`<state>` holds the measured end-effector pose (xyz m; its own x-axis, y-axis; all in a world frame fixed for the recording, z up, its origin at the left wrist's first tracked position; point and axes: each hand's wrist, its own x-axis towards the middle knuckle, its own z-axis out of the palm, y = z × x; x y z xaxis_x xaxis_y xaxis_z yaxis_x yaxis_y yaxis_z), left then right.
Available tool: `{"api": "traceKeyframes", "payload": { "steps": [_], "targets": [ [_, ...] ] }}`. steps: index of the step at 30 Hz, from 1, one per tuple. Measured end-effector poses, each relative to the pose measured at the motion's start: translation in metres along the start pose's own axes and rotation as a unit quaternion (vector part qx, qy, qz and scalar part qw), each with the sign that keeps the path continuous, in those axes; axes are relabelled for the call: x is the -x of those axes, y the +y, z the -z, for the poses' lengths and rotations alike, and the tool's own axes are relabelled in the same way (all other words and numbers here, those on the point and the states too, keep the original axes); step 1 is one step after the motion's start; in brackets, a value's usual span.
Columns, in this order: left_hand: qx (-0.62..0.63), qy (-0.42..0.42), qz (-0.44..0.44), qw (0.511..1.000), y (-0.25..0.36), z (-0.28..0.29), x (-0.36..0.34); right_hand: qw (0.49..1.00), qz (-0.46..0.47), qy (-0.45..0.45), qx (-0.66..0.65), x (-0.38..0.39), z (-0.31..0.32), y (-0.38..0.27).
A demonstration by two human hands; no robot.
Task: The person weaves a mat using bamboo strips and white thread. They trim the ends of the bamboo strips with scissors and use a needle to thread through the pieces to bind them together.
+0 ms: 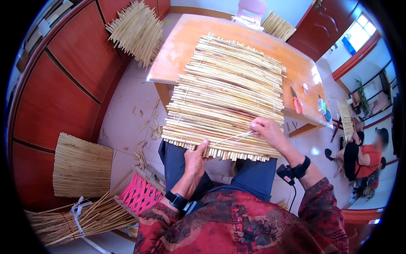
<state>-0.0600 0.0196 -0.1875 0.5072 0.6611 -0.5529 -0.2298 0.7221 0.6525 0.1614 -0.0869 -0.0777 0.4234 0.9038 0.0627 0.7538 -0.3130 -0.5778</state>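
A mat of pale yellow reed stalks lies partly on the table, its near end over my lap. The stalks run side by side and are tied with thin thread. My left hand grips the mat's near edge, thumb on top; its other fingers are mostly hidden beneath. Above the right part of the mat, my right hand is closed in a pinch on a white string. The string stretches from those fingers down toward my left thumb.
On the orange-brown table lie red-handled pliers and a small box. More reed mats lean against red cabinets. Bundled stalks and a pink-strapped stool stand left. Another person sits at right.
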Motion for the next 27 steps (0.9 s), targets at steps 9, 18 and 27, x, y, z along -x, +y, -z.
{"api": "traceKeyframes", "payload": {
  "steps": [9, 18, 27],
  "targets": [
    [0.04, -0.057, 0.004, 0.998, 0.005, 0.01, 0.008, 0.972, 0.205, -0.09, 0.067, 0.006, -0.041, -0.062],
    [0.035, -0.051, 0.001, 0.998, 0.003, 0.013, 0.006, 0.972, 0.183, -0.127, 0.079, 0.003, -0.078, -0.051],
    [0.051, -0.052, -0.004, 0.997, 0.004, 0.012, 0.006, 0.962, 0.177, -0.163, 0.128, -0.001, -0.075, -0.056]
  ]
}}
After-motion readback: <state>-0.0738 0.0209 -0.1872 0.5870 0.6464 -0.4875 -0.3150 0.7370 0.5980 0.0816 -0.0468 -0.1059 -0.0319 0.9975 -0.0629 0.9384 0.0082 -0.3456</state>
